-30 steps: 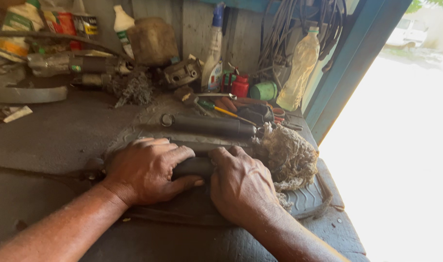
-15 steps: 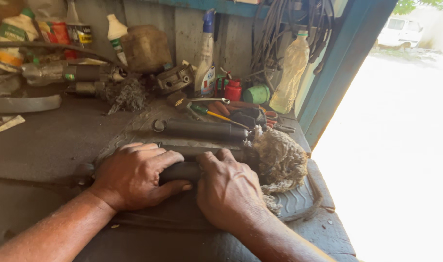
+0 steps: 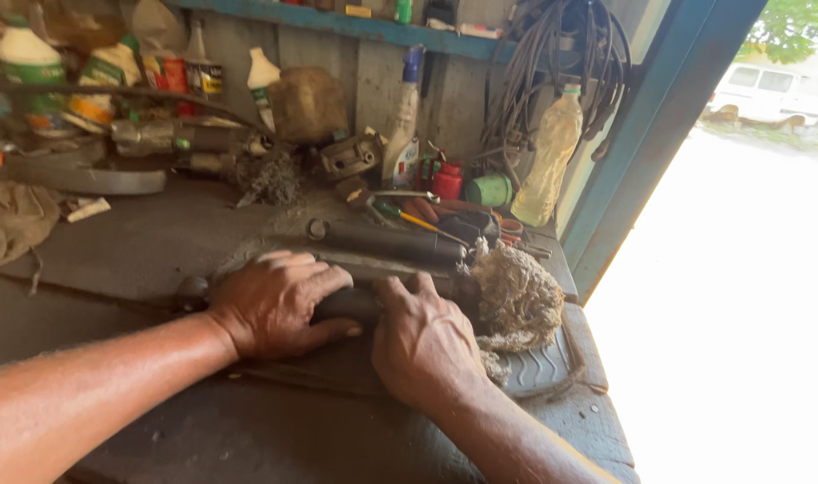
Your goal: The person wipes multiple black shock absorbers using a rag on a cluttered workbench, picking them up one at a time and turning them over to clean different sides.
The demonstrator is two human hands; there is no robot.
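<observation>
my left hand (image 3: 279,305) wrapped around tube (image 3: 350,306) | my right hand (image 3: 422,345) gripping tube too | rag (image 3: 516,296) just right, on surface (image 3: 140,251)

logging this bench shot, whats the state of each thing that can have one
left hand: closed over the dark cylinder
right hand: gripping the same cylinder
dark cylinder: lying flat on the rubber mat
second dark tube: lying flat, untouched
plastic bottle: upright, capped
spray bottle: upright

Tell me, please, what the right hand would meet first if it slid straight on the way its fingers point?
Probably the second dark cylinder lying just beyond the dark tube that the right hand grips; depth is hard to judge, and the frayed rag bundle sits close beside that line.
</observation>
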